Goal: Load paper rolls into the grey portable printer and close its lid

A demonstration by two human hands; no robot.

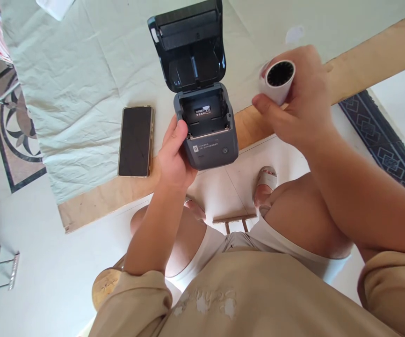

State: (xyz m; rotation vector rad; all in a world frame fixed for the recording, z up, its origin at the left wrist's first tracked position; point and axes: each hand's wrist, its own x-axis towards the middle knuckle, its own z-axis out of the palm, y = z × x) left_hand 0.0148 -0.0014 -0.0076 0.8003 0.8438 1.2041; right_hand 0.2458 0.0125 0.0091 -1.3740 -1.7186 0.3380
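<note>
The left hand (pixel 174 157) grips a small grey label printer (pixel 207 128) by its left side, thumb curled over the front edge of the open paper bay, the other fingers hidden behind the body. The printer sits at the near edge of the surface (pixel 364 51), partly overhanging it, and its dark lid (pixel 188 42) stands tilted back, showing the empty bay with a small sticker inside. The right hand (pixel 300 98) is raised to the right of the printer, apart from it, with its fingers closed around a white paper roll (pixel 278 80); the roll's dark hollow core faces the camera. A pale creased cloth (pixel 76 84) covers most of the surface. On it, just left of the left hand, lies a smartphone (pixel 135 140), screen dark and face up. Something small and pale, perhaps a label scrap (pixel 294 33), lies on the cloth beyond the right hand.
</note>
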